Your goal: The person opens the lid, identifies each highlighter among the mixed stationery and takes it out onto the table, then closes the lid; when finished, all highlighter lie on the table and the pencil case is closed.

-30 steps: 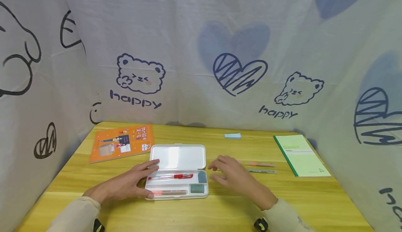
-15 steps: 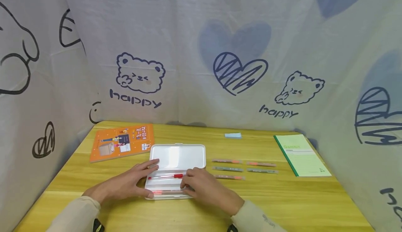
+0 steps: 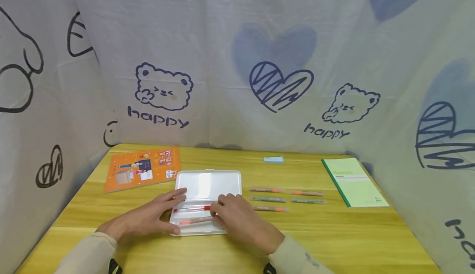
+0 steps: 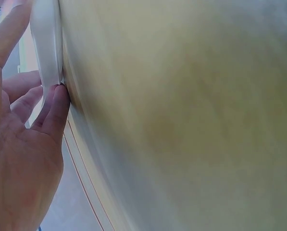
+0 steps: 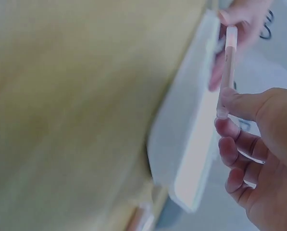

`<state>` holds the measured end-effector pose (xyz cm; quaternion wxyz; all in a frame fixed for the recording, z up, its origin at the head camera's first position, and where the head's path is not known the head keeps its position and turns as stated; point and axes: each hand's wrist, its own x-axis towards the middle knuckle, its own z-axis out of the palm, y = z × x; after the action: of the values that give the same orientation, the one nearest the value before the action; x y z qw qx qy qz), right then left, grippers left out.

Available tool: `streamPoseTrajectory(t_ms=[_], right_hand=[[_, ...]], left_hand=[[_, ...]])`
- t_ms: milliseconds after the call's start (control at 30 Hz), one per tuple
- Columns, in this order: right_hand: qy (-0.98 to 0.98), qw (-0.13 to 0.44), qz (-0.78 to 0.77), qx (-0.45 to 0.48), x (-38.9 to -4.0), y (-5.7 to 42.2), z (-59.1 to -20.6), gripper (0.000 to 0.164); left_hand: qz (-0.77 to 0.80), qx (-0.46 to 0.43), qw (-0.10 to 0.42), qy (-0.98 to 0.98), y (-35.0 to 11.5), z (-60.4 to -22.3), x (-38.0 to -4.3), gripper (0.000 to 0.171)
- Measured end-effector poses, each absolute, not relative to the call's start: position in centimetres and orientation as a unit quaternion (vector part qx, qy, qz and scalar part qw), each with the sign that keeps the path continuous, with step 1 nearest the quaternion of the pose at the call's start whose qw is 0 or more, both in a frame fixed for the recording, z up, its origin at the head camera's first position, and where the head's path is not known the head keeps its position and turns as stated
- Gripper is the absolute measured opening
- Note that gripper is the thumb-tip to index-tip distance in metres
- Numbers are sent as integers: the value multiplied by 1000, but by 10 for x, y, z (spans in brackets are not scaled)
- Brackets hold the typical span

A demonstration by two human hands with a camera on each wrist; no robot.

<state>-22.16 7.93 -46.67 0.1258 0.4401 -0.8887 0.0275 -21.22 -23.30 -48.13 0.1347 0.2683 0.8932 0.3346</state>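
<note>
A white pencil case (image 3: 208,184) lies on the table with its lid folded back. My left hand (image 3: 144,217) grips its left side, thumb at the front corner and fingers near the hinge; the left wrist view shows fingertips against the case's edge (image 4: 48,43). Over the right half of the case, my right hand (image 3: 241,221) pinches a pinkish-brown pen (image 5: 229,70) by one end, between thumb and fingers. That pen is tilted and lifted off the tray. A red pen (image 3: 191,209) lies in the rear compartment, its right end hidden by the right hand.
Right of the case lie several pens, among them a pinkish one (image 3: 267,190) and a grey-green one (image 3: 308,201). An orange book (image 3: 142,169) lies at back left, a pale green notebook (image 3: 354,183) at right. A small blue paper (image 3: 273,159) lies near the back edge.
My right hand moved left from beside the case to over it, then took hold of the pinkish-brown pen and raised it from the front compartment. My left hand kept its place.
</note>
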Motion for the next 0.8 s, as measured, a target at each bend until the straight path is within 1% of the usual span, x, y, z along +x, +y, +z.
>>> streamPoseTrajectory(t_ms=[100, 233, 333, 400, 567, 633, 700, 800], right_hand=[[-887, 148, 51, 434, -226, 94, -460, 7], [-901, 161, 102, 390, -233, 135, -447, 8], [-915, 150, 143, 346, -238, 175, -440, 9], [-915, 146, 174, 332, -242, 204, -439, 10], [-909, 175, 218, 309, -243, 280, -445, 15], [-913, 178, 215, 297, -242, 305, -448, 17], [-921, 167, 211, 281, -241, 326, -455, 17], [-938, 131, 207, 245, -237, 352, -466, 13]], left_hand=[[335, 267, 135, 893, -234, -483, -212, 96], [336, 266, 137, 893, -234, -484, -213, 96], [338, 264, 140, 893, -233, -483, -213, 96], [339, 261, 142, 893, -233, -483, -213, 96], [339, 259, 143, 893, -233, -483, -212, 96], [337, 261, 141, 894, -234, -483, -212, 96], [336, 263, 140, 894, -234, -482, -212, 96], [332, 266, 140, 894, -233, -481, -212, 96]])
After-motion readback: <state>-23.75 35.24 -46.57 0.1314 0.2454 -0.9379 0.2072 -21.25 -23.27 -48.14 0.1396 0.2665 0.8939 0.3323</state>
